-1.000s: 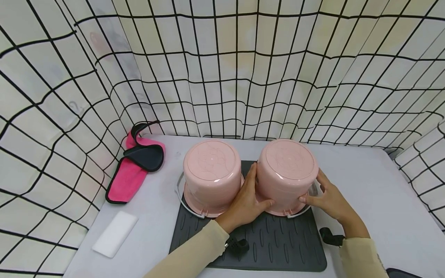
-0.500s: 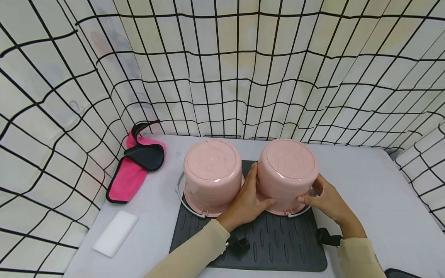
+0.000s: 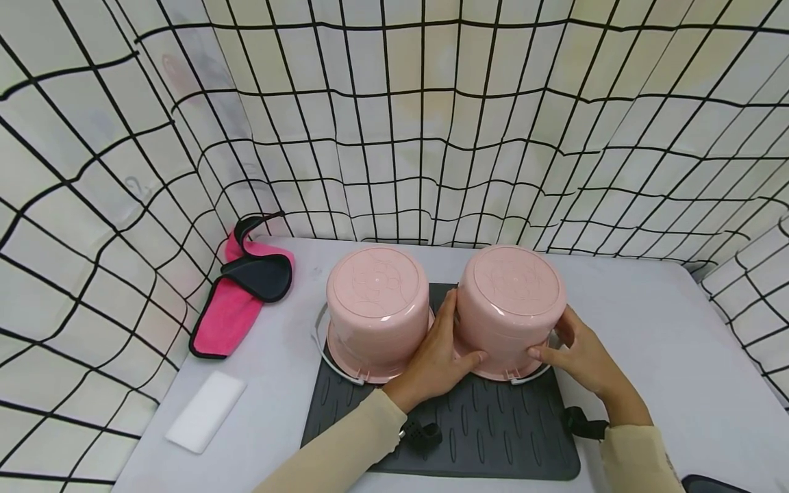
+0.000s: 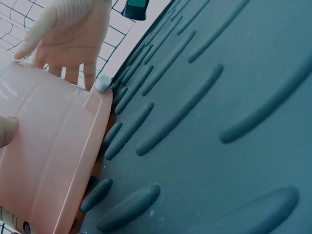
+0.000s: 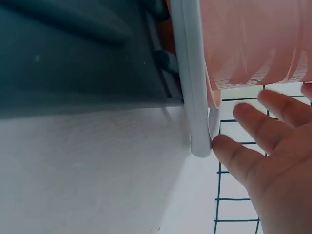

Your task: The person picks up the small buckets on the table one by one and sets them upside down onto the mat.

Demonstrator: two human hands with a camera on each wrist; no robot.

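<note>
Two glossy pink buckets stand upside down side by side on a dark ribbed mat (image 3: 481, 438). My left hand (image 3: 434, 363) reaches between the left bucket (image 3: 377, 301) and the right bucket (image 3: 511, 287), its fingers along the right bucket's left side and its thumb on the front. On the other side is my right hand (image 3: 582, 352), thumb against the front and fairly straight fingers reaching around behind. In the right wrist view, those fingers (image 5: 243, 151) lie beside the bucket's pale carrying handle (image 5: 191, 87). The right bucket's far side is hidden.
A pink cloth item with black trim (image 3: 237, 294) lies at the back left. Nearer sits a white rectangular block (image 3: 206, 412). Black wire grid panels (image 3: 422, 144) enclose the back and sides of the white table (image 3: 647, 322). A dark object (image 3: 709, 485) shows at the bottom right edge.
The right hand has shifted slightly at the right bucket's side, its thumb a touch further left. Both buckets and the left hand look nearly unmoved.
</note>
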